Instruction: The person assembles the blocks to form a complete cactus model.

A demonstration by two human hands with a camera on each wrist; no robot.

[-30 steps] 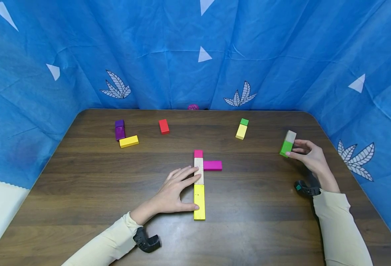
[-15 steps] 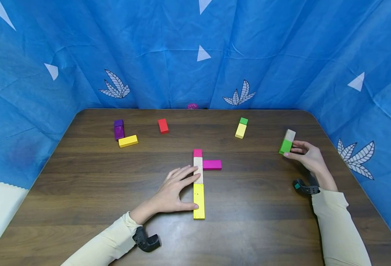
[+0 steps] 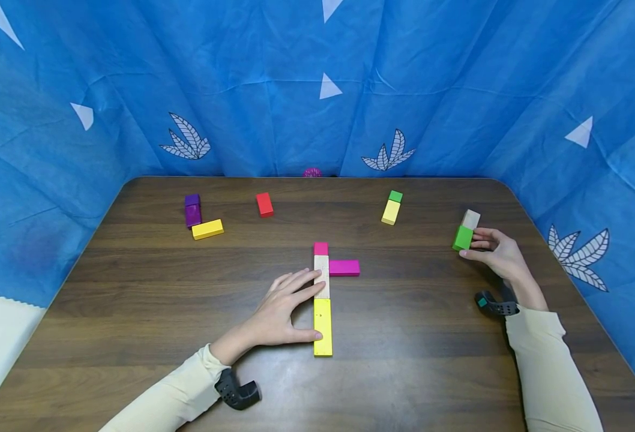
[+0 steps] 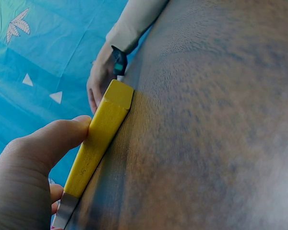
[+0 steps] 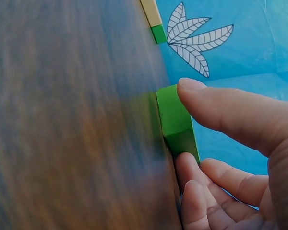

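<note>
My left hand (image 3: 281,312) lies spread over a line of blocks, its fingertips on the white block (image 3: 322,289) and its thumb on the long yellow block (image 3: 323,321). A pink block (image 3: 321,248) tops that line, and a magenta block (image 3: 344,268) juts right from the white one. Over at the right, my right hand (image 3: 498,252) holds a green block (image 3: 462,238) between thumb and curled fingers. Close behind that green block is a whitish block (image 3: 471,219). In the right wrist view, the thumb touches the green block (image 5: 175,115) while the fingers bend at its lower end.
At the back left are purple blocks (image 3: 193,214) beside a yellow block (image 3: 207,230). A red block (image 3: 264,204) lies to their right. Farther right, a pale yellow block (image 3: 391,212) meets a small green block (image 3: 395,196). Blue cloth (image 3: 274,90) hangs behind the table (image 3: 188,288).
The green block has turned slightly against the whitish block, and my right thumb has shifted a little left along its near end. My left hand keeps its place on the line of blocks.
</note>
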